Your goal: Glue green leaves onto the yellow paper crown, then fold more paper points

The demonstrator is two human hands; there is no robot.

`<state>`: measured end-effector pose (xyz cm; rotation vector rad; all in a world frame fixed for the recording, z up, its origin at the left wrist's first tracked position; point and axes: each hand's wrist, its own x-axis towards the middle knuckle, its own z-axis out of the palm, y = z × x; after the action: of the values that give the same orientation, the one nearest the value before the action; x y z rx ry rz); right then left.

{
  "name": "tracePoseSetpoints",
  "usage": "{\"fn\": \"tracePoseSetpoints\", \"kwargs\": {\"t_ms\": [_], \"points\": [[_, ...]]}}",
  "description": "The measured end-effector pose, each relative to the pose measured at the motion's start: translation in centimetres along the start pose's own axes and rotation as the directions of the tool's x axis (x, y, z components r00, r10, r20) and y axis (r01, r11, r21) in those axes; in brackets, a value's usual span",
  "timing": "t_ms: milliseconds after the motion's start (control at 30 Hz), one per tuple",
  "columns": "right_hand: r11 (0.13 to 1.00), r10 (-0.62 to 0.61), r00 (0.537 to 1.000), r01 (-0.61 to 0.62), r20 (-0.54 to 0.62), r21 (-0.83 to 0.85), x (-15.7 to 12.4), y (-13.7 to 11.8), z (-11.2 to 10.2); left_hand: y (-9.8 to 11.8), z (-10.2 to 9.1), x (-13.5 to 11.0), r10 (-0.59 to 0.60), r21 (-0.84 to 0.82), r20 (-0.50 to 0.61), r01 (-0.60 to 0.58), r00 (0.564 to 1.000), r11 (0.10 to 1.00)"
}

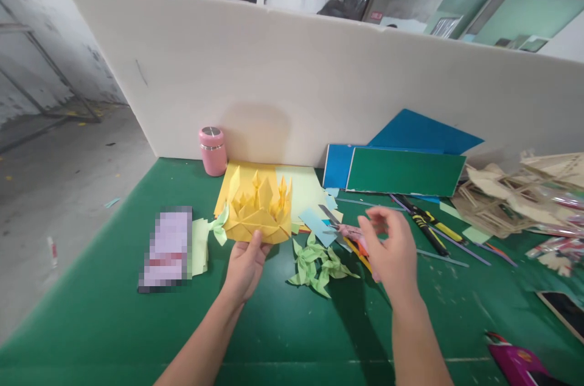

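Observation:
My left hand (246, 267) grips a yellow folded-paper crown (258, 224) by its lower edge, thumb in front. Pointed yellow pieces stand up along the crown's top. At its left end is a pale green folded-paper leaf (220, 226); I cannot tell whether it is attached. My right hand (390, 246) hovers to the right, fingers curved and thumb apart, with nothing visible between them. Beside and partly behind it lie scissors (349, 231) with pinkish handles. Several green folded-paper leaves (314, 267) lie in a ring on the table between my hands.
Behind the crown are yellow and pale green sheets (305, 182) and a pink flask (213, 151). A blurred-out phone-like item (168, 249) lies left. Rightward are box cutters (426, 224), green and blue boards (406, 170), wooden models (497, 200) and a purple pack (520, 361). A white partition (274, 69) closes the back.

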<state>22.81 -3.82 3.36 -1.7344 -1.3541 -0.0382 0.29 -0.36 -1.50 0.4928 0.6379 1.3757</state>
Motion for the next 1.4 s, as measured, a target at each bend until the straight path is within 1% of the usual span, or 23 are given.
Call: {"fn": "tracePoseSetpoints", "kwargs": {"t_ms": [33, 67, 100, 133, 167, 267, 367, 500, 633, 733, 800, 833, 867, 933, 1000, 1033, 1100, 1133, 1200, 1267, 1300, 1333, 1400], "points": [[0.99, 0.138, 0.99, -0.138, 0.018, -0.031, -0.9, 1.5, -0.3, 0.0, 0.1, 0.0, -0.005, -0.005, -0.001, 0.005, 1.0, 1.0], [0.962, 0.268, 0.962, -0.265, 0.049, -0.06, -1.8, 2.9, -0.6, -0.1, 0.2, 0.0, -0.011, -0.009, -0.003, 0.011, 1.0, 1.0], [0.929, 0.367, 0.924, -0.358, 0.108, -0.095, -2.6, 4.1, -0.8, -0.1, 0.3, 0.0, -0.015, -0.011, -0.004, 0.015, 1.0, 1.0], [0.9, 0.433, 0.887, -0.417, 0.162, -0.125, -3.2, 5.1, -0.8, -0.1, 0.4, 0.0, -0.017, -0.011, -0.005, 0.017, 1.0, 1.0], [0.888, 0.458, 0.865, -0.435, 0.205, -0.148, -3.7, 5.9, -0.8, -0.1, 0.5, 0.0, -0.018, -0.008, -0.004, 0.018, 1.0, 1.0], [0.893, 0.446, 0.845, -0.396, 0.296, -0.214, -4.3, 7.2, -0.5, 0.0, 0.6, -0.2, -0.005, 0.01, -0.013, 0.005, 1.0, 1.0], [0.894, 0.446, 0.826, -0.39, 0.344, -0.221, -3.9, 7.6, -0.1, 0.1, 0.4, -0.2, 0.008, 0.024, -0.033, -0.007, 0.999, 1.0], [0.885, 0.466, 0.809, -0.419, 0.357, -0.205, -3.3, 7.9, -0.1, 0.0, 0.0, 0.0, 0.027, 0.049, -0.072, -0.023, 0.997, 0.999], [0.884, 0.468, 0.822, -0.427, 0.325, -0.191, -3.2, 7.6, -0.5, -0.1, -0.1, 0.2, 0.053, 0.079, -0.112, -0.045, 0.992, 0.996], [0.846, 0.529, 0.809, -0.527, 0.256, -0.082, -3.1, 6.5, -1.1, 0.0, 0.0, 0.2, 0.058, 0.087, -0.119, -0.047, 0.991, 0.995], [0.784, 0.572, 0.789, -0.606, 0.226, 0.132, -3.1, 5.2, -1.4, 0.0, 0.2, 0.2, 0.051, 0.091, -0.114, -0.04, 0.992, 0.995], [0.742, 0.561, 0.787, -0.615, 0.255, 0.265, -3.1, 4.5, -1.5, 0.0, 0.2, 0.1, 0.047, 0.094, -0.111, -0.036, 0.993, 0.995], [0.691, 0.518, 0.793, -0.609, 0.32, 0.39, -3.1, 3.8, -1.6, 0.0, 0.3, 0.1, 0.043, 0.097, -0.108, -0.032, 0.993, 0.995], [0.563, 0.409, 0.775, -0.63, 0.482, 0.535, -3.2, 2.5, -1.5, 0.0, 0.3, 0.0, 0.035, 0.101, -0.099, -0.025, 0.995, 0.995], [0.478, 0.276, 0.735, -0.664, 0.62, 0.575, -3.4, 1.3, -1.0, 0.0, 0.3, 0.0, 0.033, 0.095, -0.088, -0.025, 0.996, 0.995], [0.456, 0.215, 0.721, -0.671, 0.659, 0.585, -3.5, 0.7, -0.6, 0.0, 0.3, 0.0, 0.036, 0.089, -0.085, -0.028, 0.996, 0.996], [0.422, 0.119, 0.712, -0.667, 0.692, 0.613, -3.6, -0.2, 0.1, 0.1, 0.2, 0.0, 0.044, 0.076, -0.082, -0.038, 0.996, 0.996], [0.399, 0.092, 0.712, -0.667, 0.696, 0.63, -3.7, -0.7, 0.5, 0.1, 0.2, 0.0, 0.047, 0.073, -0.081, -0.041, 0.996, 0.996], [0.345, 0.055, 0.687, -0.694, 0.724, 0.632, -3.9, -1.4, 1.2, 0.1, 0.2, 0.0, 0.048, 0.077, -0.079, -0.042, 0.996, 0.996], [0.317, 0.053, 0.636, -0.742, 0.77, 0.591, -4.3, -2.1, 1.6, 0.1, 0.2, -0.1, 0.048, 0.091, -0.074, -0.041, 0.996, 0.995], [0.325, 0.069, 0.612, -0.761, 0.788, 0.562, -4.5, -2.4, 1.8, 0.0, 0.2, -0.1, 0.047, 0.101, -0.069, -0.04, 0.996, 0.994], [0.345, 0.1, 0.6, -0.769, 0.794, 0.538, -4.7, -2.7, 2.0, 0.0, 0.2, -0.1, 0.046, 0.113, -0.063, -0.039, 0.997, 0.993], [0.407, 0.176, 0.617, -0.755, 0.767, 0.514, -5.1, -3.2, 2.2, -0.1, 0.2, -0.1, 0.045, 0.139, -0.052, -0.038, 0.998, 0.99]]}}
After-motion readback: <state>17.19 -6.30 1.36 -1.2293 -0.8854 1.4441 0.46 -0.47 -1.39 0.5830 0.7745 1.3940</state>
